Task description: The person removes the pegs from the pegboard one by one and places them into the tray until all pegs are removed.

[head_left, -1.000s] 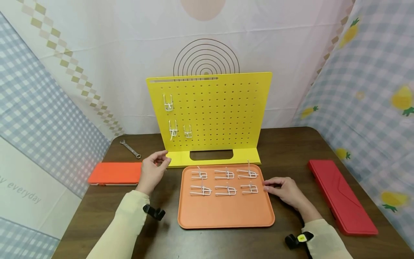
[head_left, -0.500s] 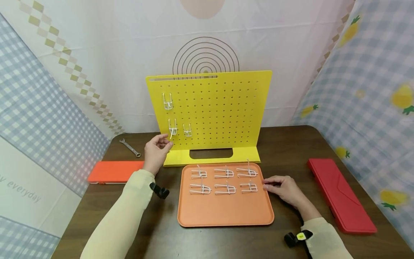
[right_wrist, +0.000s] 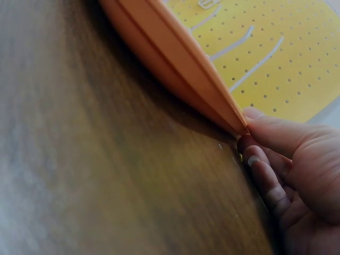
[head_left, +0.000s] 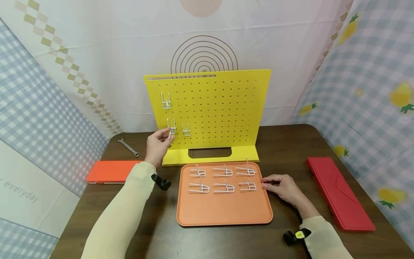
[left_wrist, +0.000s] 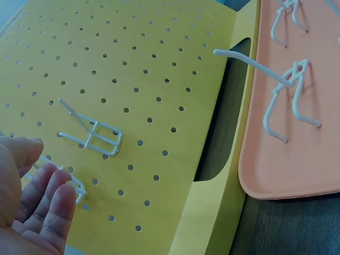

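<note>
My left hand (head_left: 157, 145) is at the lower-left white wire pegboard hook (head_left: 173, 130) on the yellow pegboard (head_left: 223, 108). Thumb and forefinger pinch that hook's prong; in the left wrist view the fingers partly cover it. Two more hooks hang on the board: one higher up (head_left: 166, 100) and a smaller one (left_wrist: 98, 135) just to the right. Several similar wire hooks (head_left: 224, 187) lie in two rows on the orange tray (head_left: 223, 214). My right hand (head_left: 284, 187) pinches the tray's right rim between thumb and fingers, as the right wrist view shows.
An orange flat case (head_left: 111, 172) lies left of the tray, partly behind the left forearm. Beyond it is a wrench (head_left: 128, 147). A red case (head_left: 341, 194) lies at the right. The pegboard's foot (head_left: 244, 154) stands just behind the tray on the brown table (head_left: 291, 144).
My left hand has risen from beside the pegboard's foot to the lower-left hook, and its fingertips have come round the prong. The right hand stays at the tray's rim.
</note>
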`<action>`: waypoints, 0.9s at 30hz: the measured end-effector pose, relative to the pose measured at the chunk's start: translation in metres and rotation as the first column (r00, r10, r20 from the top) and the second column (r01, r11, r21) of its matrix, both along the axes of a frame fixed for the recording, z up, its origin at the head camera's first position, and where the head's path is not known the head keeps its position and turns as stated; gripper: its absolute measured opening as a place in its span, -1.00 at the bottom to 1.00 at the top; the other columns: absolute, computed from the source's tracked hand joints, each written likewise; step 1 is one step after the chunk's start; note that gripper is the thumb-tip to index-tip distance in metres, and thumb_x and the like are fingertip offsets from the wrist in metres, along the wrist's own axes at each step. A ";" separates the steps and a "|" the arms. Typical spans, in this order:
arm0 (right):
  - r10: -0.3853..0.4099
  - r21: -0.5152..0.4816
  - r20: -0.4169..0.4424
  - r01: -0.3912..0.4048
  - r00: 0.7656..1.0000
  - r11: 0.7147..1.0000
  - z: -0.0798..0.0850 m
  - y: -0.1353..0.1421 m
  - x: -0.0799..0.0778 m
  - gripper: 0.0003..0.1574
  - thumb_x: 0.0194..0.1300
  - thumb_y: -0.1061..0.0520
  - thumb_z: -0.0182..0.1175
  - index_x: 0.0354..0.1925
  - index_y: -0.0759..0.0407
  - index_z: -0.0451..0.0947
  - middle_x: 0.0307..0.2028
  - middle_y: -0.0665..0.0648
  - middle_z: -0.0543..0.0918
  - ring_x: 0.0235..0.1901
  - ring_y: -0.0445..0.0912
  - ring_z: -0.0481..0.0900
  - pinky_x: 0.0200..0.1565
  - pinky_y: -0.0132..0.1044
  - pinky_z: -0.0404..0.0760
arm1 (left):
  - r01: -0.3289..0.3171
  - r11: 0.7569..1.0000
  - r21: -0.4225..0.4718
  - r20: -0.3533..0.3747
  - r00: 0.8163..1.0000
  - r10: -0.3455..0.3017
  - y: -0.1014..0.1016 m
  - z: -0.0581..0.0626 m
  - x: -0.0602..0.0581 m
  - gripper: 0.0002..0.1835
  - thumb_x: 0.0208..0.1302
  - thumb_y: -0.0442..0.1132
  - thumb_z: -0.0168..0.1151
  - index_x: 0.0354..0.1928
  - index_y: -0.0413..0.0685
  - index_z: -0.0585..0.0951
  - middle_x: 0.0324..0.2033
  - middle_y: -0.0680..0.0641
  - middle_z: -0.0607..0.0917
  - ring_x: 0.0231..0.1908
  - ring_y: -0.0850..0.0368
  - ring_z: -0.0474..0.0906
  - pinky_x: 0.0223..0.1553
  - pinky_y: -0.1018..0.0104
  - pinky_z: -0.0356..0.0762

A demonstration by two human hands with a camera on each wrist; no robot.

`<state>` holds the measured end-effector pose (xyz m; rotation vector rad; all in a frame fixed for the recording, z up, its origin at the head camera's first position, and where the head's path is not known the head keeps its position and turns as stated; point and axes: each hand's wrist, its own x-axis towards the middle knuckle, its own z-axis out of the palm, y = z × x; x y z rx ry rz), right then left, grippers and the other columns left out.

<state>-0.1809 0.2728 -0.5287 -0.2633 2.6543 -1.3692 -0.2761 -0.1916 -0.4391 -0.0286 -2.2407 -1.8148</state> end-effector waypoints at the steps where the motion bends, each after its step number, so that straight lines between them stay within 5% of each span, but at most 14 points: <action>1: 0.001 0.000 -0.001 -0.001 1.000 1.000 0.000 0.000 0.000 -0.61 0.13 -0.10 0.38 -0.10 0.03 0.72 -0.14 0.05 0.71 -0.10 -0.05 0.59 -0.18 -0.31 0.56 | 0.000 1.000 0.001 0.002 1.000 0.000 0.000 0.000 0.000 -0.58 0.25 -0.24 0.31 0.15 -0.12 0.60 -0.24 -0.11 0.63 -0.29 0.13 0.57 -0.33 0.42 0.58; 27: 0.005 -0.014 -0.008 -0.005 1.000 1.000 0.001 -0.002 0.001 -0.64 0.13 -0.06 0.39 -0.11 0.03 0.73 -0.16 0.05 0.71 -0.12 -0.07 0.60 -0.19 -0.33 0.57 | 0.040 0.996 0.077 0.043 0.998 -0.043 0.003 0.007 -0.001 -0.64 0.27 -0.28 0.28 0.11 -0.18 0.62 0.04 -0.29 0.62 -0.18 0.22 0.63 -0.26 0.35 0.60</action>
